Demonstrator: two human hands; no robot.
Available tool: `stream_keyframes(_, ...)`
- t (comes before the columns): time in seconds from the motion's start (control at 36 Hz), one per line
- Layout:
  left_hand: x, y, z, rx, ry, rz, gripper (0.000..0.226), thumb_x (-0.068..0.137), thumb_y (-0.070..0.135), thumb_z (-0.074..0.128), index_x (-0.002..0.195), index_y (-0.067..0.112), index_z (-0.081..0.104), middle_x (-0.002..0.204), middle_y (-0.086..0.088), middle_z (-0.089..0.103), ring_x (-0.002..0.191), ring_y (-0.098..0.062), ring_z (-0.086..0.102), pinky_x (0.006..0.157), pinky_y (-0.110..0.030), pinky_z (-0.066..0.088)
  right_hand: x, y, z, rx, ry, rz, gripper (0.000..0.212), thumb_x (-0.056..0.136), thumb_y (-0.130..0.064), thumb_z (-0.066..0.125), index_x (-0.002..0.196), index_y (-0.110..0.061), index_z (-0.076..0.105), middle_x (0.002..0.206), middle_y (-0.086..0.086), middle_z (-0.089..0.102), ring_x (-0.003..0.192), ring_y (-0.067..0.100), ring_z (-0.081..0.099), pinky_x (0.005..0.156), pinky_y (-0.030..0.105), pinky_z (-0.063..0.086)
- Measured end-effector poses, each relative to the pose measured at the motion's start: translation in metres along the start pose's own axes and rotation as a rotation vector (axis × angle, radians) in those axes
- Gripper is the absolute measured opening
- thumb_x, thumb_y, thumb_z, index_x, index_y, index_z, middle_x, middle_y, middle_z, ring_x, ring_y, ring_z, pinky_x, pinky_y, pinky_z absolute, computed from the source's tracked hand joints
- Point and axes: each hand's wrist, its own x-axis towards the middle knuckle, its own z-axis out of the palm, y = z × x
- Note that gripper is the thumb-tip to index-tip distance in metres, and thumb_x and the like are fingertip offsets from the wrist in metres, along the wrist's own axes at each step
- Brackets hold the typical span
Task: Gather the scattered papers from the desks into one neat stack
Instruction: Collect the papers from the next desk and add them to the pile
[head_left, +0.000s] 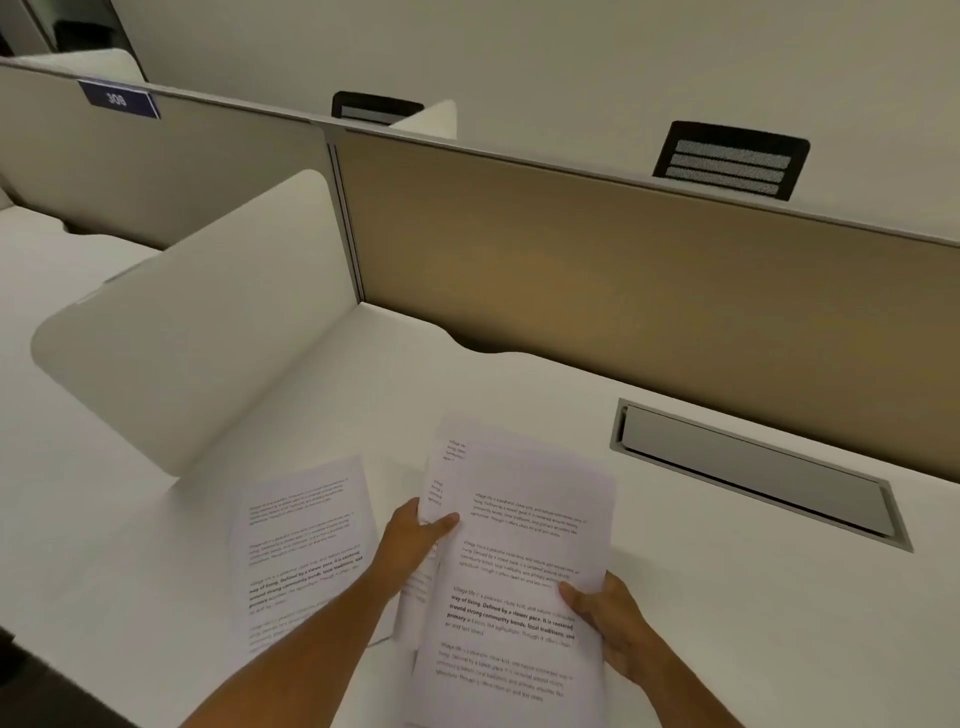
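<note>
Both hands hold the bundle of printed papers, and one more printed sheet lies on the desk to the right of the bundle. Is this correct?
Not quite. In the head view, both the left hand and right hand do hold the bundle of printed papers, but the loose sheet lies on the desk to the left of the bundle.

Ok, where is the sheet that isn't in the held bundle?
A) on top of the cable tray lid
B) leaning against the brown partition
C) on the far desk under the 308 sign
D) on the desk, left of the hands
D: the loose sheet lies flat on the desk, left of the bundle that both hands grip.
</note>
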Motion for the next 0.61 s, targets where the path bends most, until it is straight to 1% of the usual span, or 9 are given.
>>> stream_keyframes(0.03,-0.003,0.003,-0.001,-0.064,-0.018,0.006,0.036,0.083,0.033,0.077,0.114,0.020,0.067,0.113,-0.001,0.075,0.098,-0.020,0.073,0.085,-0.039,0.060,-0.003,-0.006,0.001,-0.016,-0.004,-0.017,0.034,0.085,-0.001,0.076,0.115,-0.012,0.067,0.106,0.011,0.080,0.094,0.028,0.077,0.071,0.037,0.063)
stream_keyframes(0.06,-0.007,0.007,-0.003,-0.122,-0.037,0.016,0.032,0.082,0.030,0.077,0.112,0.022,0.069,0.112,-0.002,0.076,0.097,-0.020,0.074,0.083,-0.039,0.061,-0.005,-0.012,0.002,-0.033,-0.009,-0.037,0.033,0.085,-0.002,0.077,0.115,-0.012,0.067,0.104,0.009,0.080,0.092,0.028,0.078,0.068,0.036,0.063)
stream_keyframes(0.11,-0.016,0.016,-0.007,-0.225,-0.073,0.033,0.031,0.081,0.027,0.079,0.110,0.023,0.071,0.110,-0.002,0.077,0.094,-0.020,0.076,0.075,-0.033,0.062,-0.010,-0.024,0.005,-0.059,-0.018,-0.083,0.033,0.085,-0.004,0.076,0.116,-0.013,0.068,0.102,0.007,0.081,0.091,0.026,0.078,0.067,0.035,0.064)
stream_keyframes(0.22,-0.036,0.031,-0.014,-0.317,-0.137,0.055,0.041,0.073,0.030,0.085,0.110,0.017,0.072,0.107,-0.008,0.077,0.095,-0.029,0.075,0.071,-0.035,0.063,-0.019,-0.044,0.009,-0.058,-0.070,-0.150,0.032,0.086,-0.007,0.076,0.117,-0.013,0.069,0.107,0.009,0.080,0.096,0.029,0.077,0.069,0.036,0.064)
stream_keyframes(0.31,-0.048,0.036,-0.019,-0.303,-0.139,0.088,0.050,0.069,0.032,0.087,0.113,0.015,0.070,0.107,-0.009,0.077,0.095,-0.031,0.075,0.073,-0.040,0.063,-0.024,-0.052,0.012,-0.062,-0.114,-0.179,0.038,0.080,-0.011,0.080,0.117,-0.010,0.070,0.109,0.012,0.079,0.098,0.032,0.076,0.070,0.038,0.064)
stream_keyframes(0.39,-0.060,0.038,-0.026,-0.292,-0.103,0.134,0.055,0.068,0.035,0.087,0.115,0.013,0.069,0.108,-0.009,0.077,0.095,-0.031,0.075,0.077,-0.044,0.063,-0.025,-0.055,0.018,-0.066,-0.152,-0.203,0.035,0.084,-0.007,0.076,0.118,-0.006,0.070,0.111,0.016,0.077,0.101,0.036,0.075,0.077,0.043,0.064)
stream_keyframes(0.47,-0.073,0.038,-0.031,-0.321,-0.005,0.170,0.049,0.071,0.033,0.084,0.114,0.013,0.068,0.105,-0.007,0.077,0.091,-0.029,0.076,0.073,-0.043,0.063,-0.026,-0.055,0.026,-0.079,-0.181,-0.223,0.033,0.085,-0.006,0.075,0.118,-0.004,0.070,0.111,0.019,0.077,0.101,0.039,0.074,0.082,0.048,0.063)
stream_keyframes(0.56,-0.080,0.031,-0.037,-0.287,0.108,0.162,0.040,0.073,0.026,0.083,0.109,0.014,0.069,0.101,-0.004,0.078,0.087,-0.027,0.076,0.076,-0.049,0.062,-0.028,-0.052,0.032,-0.100,-0.220,-0.228,0.038,0.083,-0.010,0.078,0.120,-0.003,0.069,0.115,0.021,0.075,0.104,0.041,0.072,0.092,0.058,0.058)
stream_keyframes(0.61,-0.084,0.025,-0.042,-0.273,0.119,0.140,0.040,0.072,0.025,0.084,0.108,0.012,0.070,0.101,-0.005,0.078,0.088,-0.027,0.076,0.081,-0.052,0.061,-0.028,-0.050,0.034,-0.103,-0.239,-0.220,0.043,0.080,-0.013,0.081,0.120,-0.002,0.069,0.115,0.022,0.075,0.104,0.042,0.072,0.093,0.059,0.057)
